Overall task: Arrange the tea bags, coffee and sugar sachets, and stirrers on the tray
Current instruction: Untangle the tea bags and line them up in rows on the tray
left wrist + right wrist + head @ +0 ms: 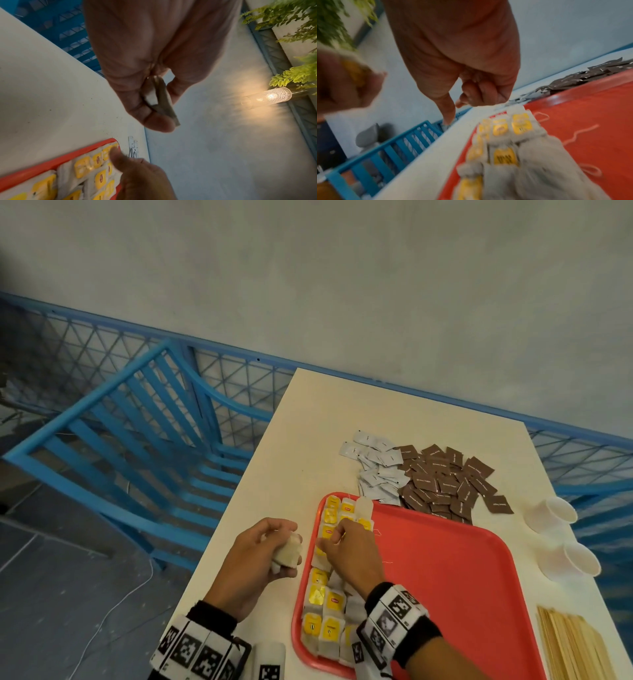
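Observation:
A red tray (445, 577) (590, 121) lies on the cream table (257, 491). Rows of tea bags (325, 607) (82, 166) (503, 157) with yellow tags fill its left side. My left hand (260, 556) (154, 60) hovers just left of the tray and grips a small bunch of tea bags (289, 553) (159, 97). My right hand (352, 553) (462, 54) is over the rows on the tray. Its index finger is straight, the others loosely curled, and nothing shows in it. Its thumb (118, 155) lies on the top bags.
White sachets (376, 467) and brown sachets (445, 484) are heaped beyond the tray's far edge. Two paper cups (551, 513) lie at the right, and wooden stirrers (575, 648) sit at the near right corner. A blue chair (144, 422) stands left of the table.

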Available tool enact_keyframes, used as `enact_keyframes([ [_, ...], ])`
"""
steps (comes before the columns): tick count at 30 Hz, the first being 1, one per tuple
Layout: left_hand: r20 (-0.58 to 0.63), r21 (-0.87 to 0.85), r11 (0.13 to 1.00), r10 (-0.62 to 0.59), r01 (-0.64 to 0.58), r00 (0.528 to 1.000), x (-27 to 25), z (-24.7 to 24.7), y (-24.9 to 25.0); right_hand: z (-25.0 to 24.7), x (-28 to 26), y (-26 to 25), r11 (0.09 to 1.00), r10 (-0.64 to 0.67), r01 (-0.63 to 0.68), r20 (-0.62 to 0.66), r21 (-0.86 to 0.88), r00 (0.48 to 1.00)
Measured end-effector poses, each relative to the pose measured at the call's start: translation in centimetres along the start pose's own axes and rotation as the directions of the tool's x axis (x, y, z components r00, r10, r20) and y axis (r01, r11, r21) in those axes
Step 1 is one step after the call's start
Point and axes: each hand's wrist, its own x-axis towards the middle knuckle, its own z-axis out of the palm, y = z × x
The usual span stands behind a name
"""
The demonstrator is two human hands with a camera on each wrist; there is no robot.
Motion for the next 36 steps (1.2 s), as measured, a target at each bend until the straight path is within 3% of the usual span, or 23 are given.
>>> enact_keyframes([
  [4, 0.036, 0.037, 0.997, 0.067, -0.068, 0.997, -0.3, 1.0, 0.5, -4.4, -3.0, -2.6, 0.939, -0.183, 0.172, 0.009, 0.296, 0.983],
  [6, 0.05, 0.027, 0.995, 0.093, -0.095, 0.994, -0.6, 2.0, 0.7, -6.4, -5.0, -3.5, 0.911, -0.229, 0.206, 0.022, 0.358, 0.973],
  [9, 0.06, -0.014, 0.992, 0.124, -0.123, 0.991, -1.2, 4.2, 0.8, -8.0, -7.3, -3.9, 0.935, -0.226, 0.214, 0.01, 0.281, 0.974],
  [13, 0.005, -0.122, 0.98, 0.162, -0.16, 0.987, -2.1, 7.8, 0.5, -9.5, -8.8, -3.3, 0.936, -0.23, 0.255, -0.127, 0.242, 0.965],
  [15, -0.019, -0.266, 0.957, 0.115, -0.116, 0.993, -2.4, 9.3, 0.2, -9.9, -9.3, -2.7, 0.935, -0.209, 0.249, -0.173, 0.254, 0.962],
  [19, -0.004, -0.497, 0.868, 0.012, -0.013, 1.0, -2.2, 11.7, -0.4, -10.4, -10.1, -1.7, 0.935, -0.23, 0.259, -0.141, 0.242, 0.963],
  [22, 0.033, -0.608, 0.792, -0.047, 0.057, 0.998, -2.1, 12.4, -0.4, -11.3, -10.2, -1.3, 0.91, -0.238, 0.281, -0.17, 0.305, 0.956],
  [25, 0.09, -0.674, 0.726, -0.102, 0.136, 0.991, -2.2, 12.4, 0.0, -13.3, -10.6, -1.5, 0.87, -0.244, 0.264, -0.103, 0.416, 0.964],
  [29, 0.128, -0.68, 0.705, -0.156, 0.201, 0.979, -2.0, 11.9, 0.1, -16.7, -10.6, -2.1, 0.818, -0.23, 0.188, 0.009, 0.544, 0.973],
  [36, 0.271, -0.514, 0.806, -0.17, 0.292, 0.947, -2.2, 11.9, 1.3, -19.8, -9.4, -2.1, 0.791, -0.243, 0.162, 0.061, 0.59, 0.968],
])
